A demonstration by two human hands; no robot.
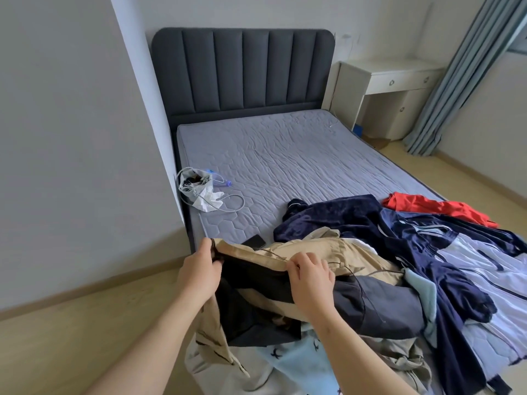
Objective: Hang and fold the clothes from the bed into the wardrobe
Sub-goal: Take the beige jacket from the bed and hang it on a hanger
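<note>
Left hand (199,269): closed on the left end of the tan jacket's (313,252) edge, thumb on top, at the bed's foot corner.
Right hand (310,277): fingers pinched on the same tan edge, further right; the edge runs taut between both hands.
Tan jacket: dark lining showing, lower part draped over the bed's foot.
Clothes pile (413,252): navy, pale blue, dark grey pieces heaped on the bed's near right part, beside the jacket.
Phone (254,240): on the mattress just behind the jacket.
Red garment (436,208): right edge of bed (285,155).
White bag (196,186): left edge, cord beside it.
Headboard (242,69): dark, against far wall.
</note>
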